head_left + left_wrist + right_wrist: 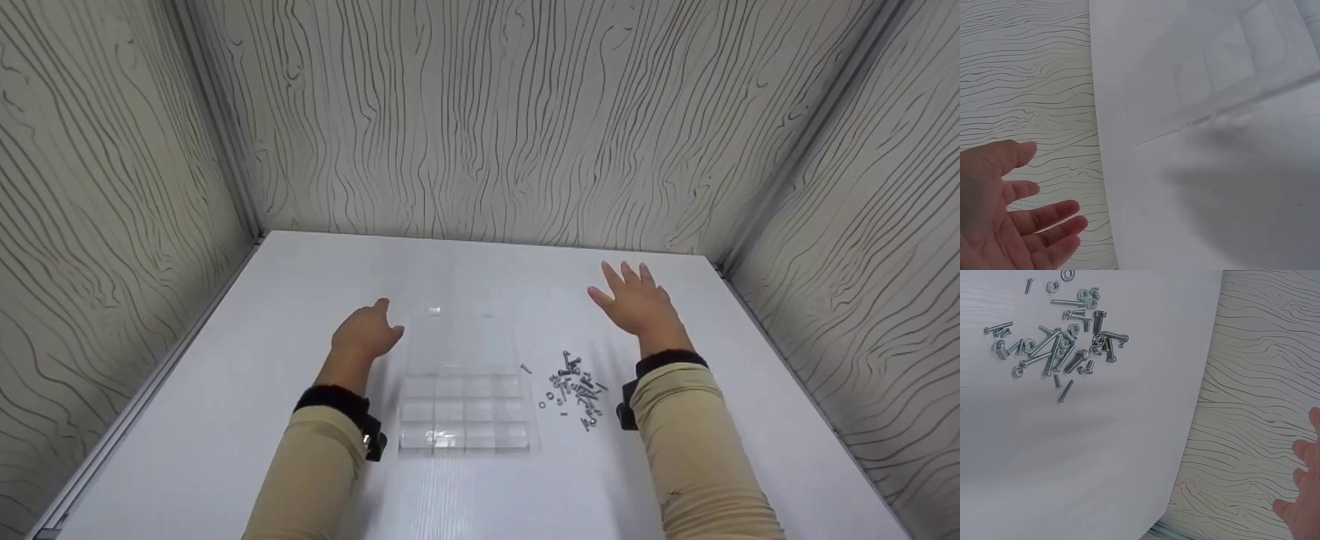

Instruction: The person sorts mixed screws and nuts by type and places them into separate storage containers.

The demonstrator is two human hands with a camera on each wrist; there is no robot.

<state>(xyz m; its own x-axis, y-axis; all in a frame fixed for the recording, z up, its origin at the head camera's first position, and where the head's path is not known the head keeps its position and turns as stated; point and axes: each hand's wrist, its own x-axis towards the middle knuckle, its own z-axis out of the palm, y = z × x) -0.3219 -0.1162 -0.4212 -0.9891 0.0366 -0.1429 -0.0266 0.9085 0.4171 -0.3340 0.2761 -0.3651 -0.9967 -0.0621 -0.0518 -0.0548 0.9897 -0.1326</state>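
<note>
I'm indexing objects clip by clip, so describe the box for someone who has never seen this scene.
In the head view, start with the white table, then find the loose hardware on it. Left of that lies the box. Unlike the solid metal hardware, it is see-through and gridded.

No text, labels or numbers can be read.

Clear compartment box [1266, 81], blurry in left wrist view (partly beyond its edge)
</note>
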